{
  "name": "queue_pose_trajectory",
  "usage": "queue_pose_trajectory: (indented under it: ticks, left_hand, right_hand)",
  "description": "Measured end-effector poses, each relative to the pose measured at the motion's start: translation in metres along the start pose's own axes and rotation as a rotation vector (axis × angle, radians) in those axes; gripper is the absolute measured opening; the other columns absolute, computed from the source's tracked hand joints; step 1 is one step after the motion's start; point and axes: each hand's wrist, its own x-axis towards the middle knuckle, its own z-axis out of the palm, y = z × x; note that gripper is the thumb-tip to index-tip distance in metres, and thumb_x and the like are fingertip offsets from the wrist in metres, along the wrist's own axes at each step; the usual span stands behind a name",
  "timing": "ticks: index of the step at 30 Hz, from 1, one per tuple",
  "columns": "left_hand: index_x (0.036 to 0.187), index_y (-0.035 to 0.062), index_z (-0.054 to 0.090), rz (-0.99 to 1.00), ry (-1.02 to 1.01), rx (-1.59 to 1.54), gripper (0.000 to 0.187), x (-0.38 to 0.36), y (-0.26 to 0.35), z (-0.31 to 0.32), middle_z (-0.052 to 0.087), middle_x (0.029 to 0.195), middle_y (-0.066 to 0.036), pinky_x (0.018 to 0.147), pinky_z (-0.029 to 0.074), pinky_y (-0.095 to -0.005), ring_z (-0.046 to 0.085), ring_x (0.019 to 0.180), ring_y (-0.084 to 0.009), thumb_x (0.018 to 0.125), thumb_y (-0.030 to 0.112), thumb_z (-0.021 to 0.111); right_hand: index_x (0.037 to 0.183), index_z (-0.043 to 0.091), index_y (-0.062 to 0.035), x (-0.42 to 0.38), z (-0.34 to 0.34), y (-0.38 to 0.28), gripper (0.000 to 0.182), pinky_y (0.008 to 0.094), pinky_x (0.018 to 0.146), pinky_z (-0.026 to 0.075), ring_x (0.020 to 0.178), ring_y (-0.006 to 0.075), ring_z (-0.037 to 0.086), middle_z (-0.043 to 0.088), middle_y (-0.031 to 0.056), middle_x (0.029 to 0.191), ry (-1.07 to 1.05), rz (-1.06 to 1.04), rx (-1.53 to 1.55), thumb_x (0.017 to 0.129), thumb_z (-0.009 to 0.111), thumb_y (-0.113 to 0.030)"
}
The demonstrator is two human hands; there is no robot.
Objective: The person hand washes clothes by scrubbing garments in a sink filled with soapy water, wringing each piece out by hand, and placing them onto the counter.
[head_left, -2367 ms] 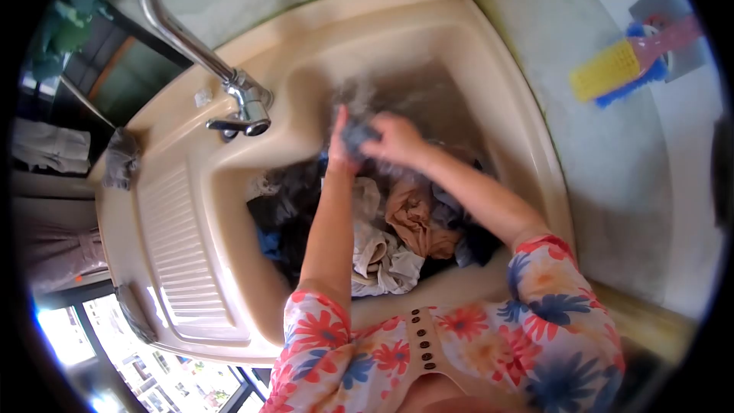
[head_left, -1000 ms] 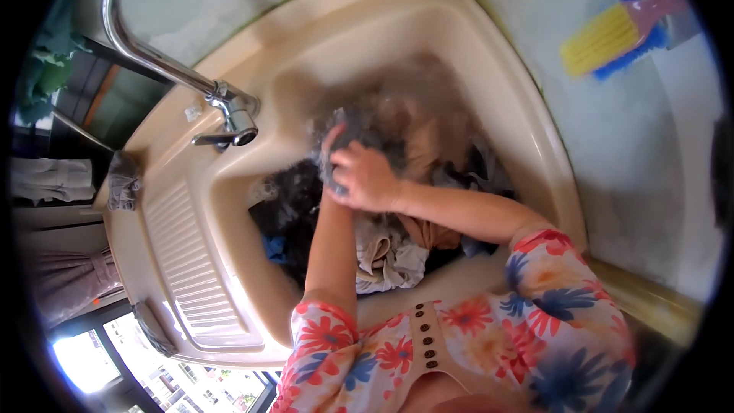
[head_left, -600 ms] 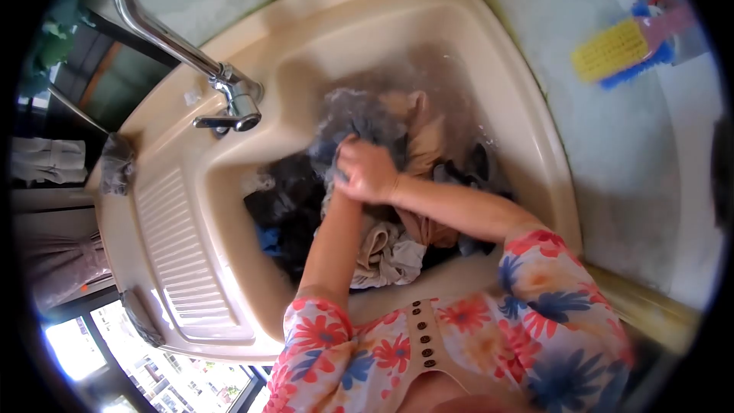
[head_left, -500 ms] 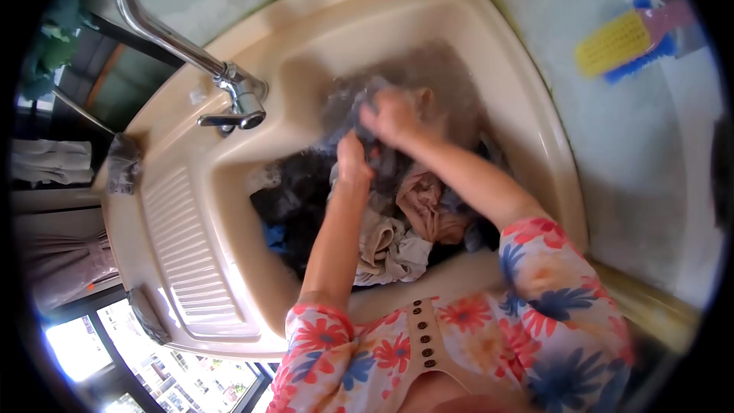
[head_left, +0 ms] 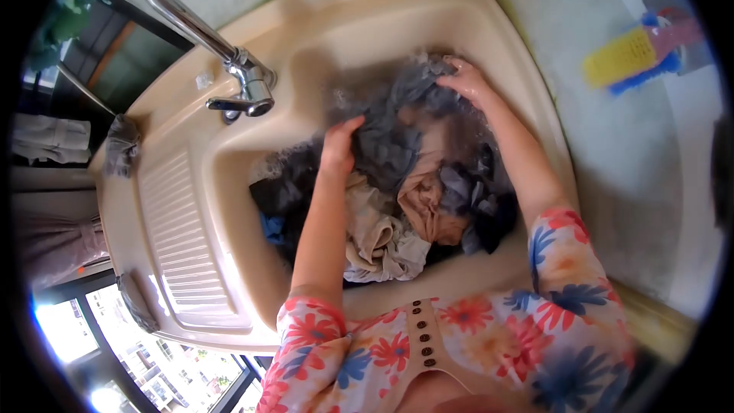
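A dark grey garment [head_left: 388, 145] lies spread and wet in the murky water at the far half of the sink basin. My left hand [head_left: 340, 144] holds its left side, thumb on top, with the other fingers mostly hidden. At the upper right, my right hand [head_left: 465, 82] grips the far edge of the same garment between bent fingers and thumb. Nearer to me are a crumpled beige and white cloth [head_left: 382, 241] and a brownish-pink cloth [head_left: 428, 199]. Dark navy cloth [head_left: 493, 214] sits on the right, and black cloth [head_left: 287, 195] on the left, partly under water.
The cream sink [head_left: 535, 99] has a ribbed drainboard [head_left: 187, 237] on the left. A chrome faucet [head_left: 248, 80] rises at the basin's back left corner. A yellow and blue brush [head_left: 623, 61] hangs on the right wall. Grey cloths [head_left: 122, 145] drape over the sink's left edge.
My hands were close together over the bunched grey garment; now they are apart. The right hand moved right and away from me, the left slightly left, and the garment is spread between them.
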Motion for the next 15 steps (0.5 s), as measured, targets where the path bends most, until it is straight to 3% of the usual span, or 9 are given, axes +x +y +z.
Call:
queue_pose_trajectory:
  ticks: [1, 3, 5, 6, 7, 10, 12, 13, 15]
  left_hand:
    - [0.112, -0.0022, 0.052, 0.035, -0.042, -0.069, 0.044, -0.005, 0.000, 0.006, 0.055, 0.115, -0.014, 0.088, 0.043, -0.0369, 0.054, 0.103, -0.0252, 0.083, 0.029, 0.058]
    - [0.107, -0.0013, 0.055, -0.010, -0.149, -0.268, 0.044, -0.015, 0.005, 0.035, 0.059, 0.105, -0.012, 0.084, 0.045, -0.0364, 0.056, 0.096, -0.0247, 0.083, 0.036, 0.056]
    - [0.102, 0.0011, 0.057, 0.033, -0.073, -0.262, 0.055, -0.008, 0.000, 0.039, 0.062, 0.096, -0.010, 0.081, 0.047, -0.0369, 0.058, 0.090, -0.0233, 0.084, 0.052, 0.048]
    - [0.097, 0.0050, 0.059, -0.139, -0.501, -0.360, 0.048, 0.004, -0.007, 0.006, 0.062, 0.089, -0.009, 0.080, 0.047, -0.0376, 0.059, 0.084, -0.0233, 0.085, 0.049, 0.047]
    - [0.094, 0.0052, 0.059, -0.094, -0.298, -0.217, 0.045, -0.022, -0.004, 0.018, 0.061, 0.085, -0.009, 0.078, 0.047, -0.0375, 0.059, 0.082, -0.0228, 0.085, 0.048, 0.046]
    - [0.094, 0.0051, 0.058, 0.092, -0.032, -0.248, 0.033, -0.011, -0.049, -0.007, 0.061, 0.087, -0.009, 0.074, 0.049, -0.0353, 0.058, 0.079, -0.0218, 0.088, 0.032, 0.041]
    - [0.096, 0.0055, 0.057, 0.094, 0.070, -0.574, 0.030, 0.005, -0.082, -0.015, 0.061, 0.090, -0.009, 0.074, 0.049, -0.0350, 0.058, 0.080, -0.0219, 0.089, 0.026, 0.037]
    - [0.099, 0.0063, 0.057, -0.086, 0.189, -0.379, 0.027, -0.008, -0.061, 0.019, 0.061, 0.094, -0.010, 0.077, 0.048, -0.0356, 0.059, 0.083, -0.0225, 0.088, 0.019, 0.035]
    - [0.098, 0.0077, 0.058, -0.083, 0.227, -0.350, 0.024, -0.014, -0.051, 0.034, 0.061, 0.093, -0.008, 0.075, 0.049, -0.0355, 0.059, 0.085, -0.0213, 0.087, 0.016, 0.038]
  right_hand:
    - [0.102, 0.059, 0.0038, 0.029, 0.000, 0.033, 0.039, 0.0314, 0.076, 0.049, 0.081, 0.0196, 0.062, 0.064, 0.0101, 0.093, -0.056, -0.084, -0.031, 0.072, 0.067, -0.019]
    - [0.100, 0.063, -0.0057, 0.012, 0.048, 0.017, 0.046, 0.0352, 0.081, 0.046, 0.092, 0.0251, 0.059, 0.061, 0.0154, 0.100, -0.115, -0.147, -0.398, 0.065, 0.070, -0.036]
    - [0.078, 0.067, -0.0099, -0.041, 0.104, -0.015, 0.030, 0.0395, 0.070, 0.046, 0.076, 0.0300, 0.056, 0.059, 0.0113, 0.083, -0.138, -0.791, -0.585, 0.060, 0.069, -0.033]
    - [0.071, 0.064, -0.0078, -0.064, 0.132, -0.009, 0.023, 0.0370, 0.067, 0.045, 0.078, 0.0264, 0.052, 0.057, 0.0083, 0.085, -0.116, -0.948, -0.511, 0.063, 0.069, -0.029]
    - [0.067, 0.063, -0.0087, -0.093, 0.155, -0.013, 0.025, 0.0363, 0.066, 0.047, 0.079, 0.0215, 0.053, 0.058, 0.0052, 0.084, -0.069, -0.998, -0.516, 0.060, 0.067, -0.033]
    - [0.064, 0.061, -0.0096, -0.101, 0.179, -0.001, 0.019, 0.0364, 0.063, 0.048, 0.069, 0.0232, 0.054, 0.057, 0.0055, 0.078, 0.029, -1.017, -0.602, 0.067, 0.062, -0.028]
    - [0.063, 0.058, -0.0101, -0.053, 0.170, 0.015, 0.018, 0.0374, 0.061, 0.048, 0.064, 0.0252, 0.056, 0.055, 0.0068, 0.072, -0.062, -0.272, -0.674, 0.069, 0.060, -0.027]
    - [0.064, 0.058, -0.0097, -0.057, 0.169, 0.017, 0.018, 0.0379, 0.060, 0.048, 0.064, 0.0258, 0.056, 0.056, 0.0072, 0.072, -0.012, -0.328, -0.666, 0.069, 0.060, -0.026]
    - [0.064, 0.058, -0.0088, -0.058, 0.167, 0.013, 0.017, 0.0389, 0.058, 0.047, 0.063, 0.0271, 0.057, 0.056, 0.0080, 0.072, 0.101, -0.460, -0.643, 0.068, 0.061, -0.025]
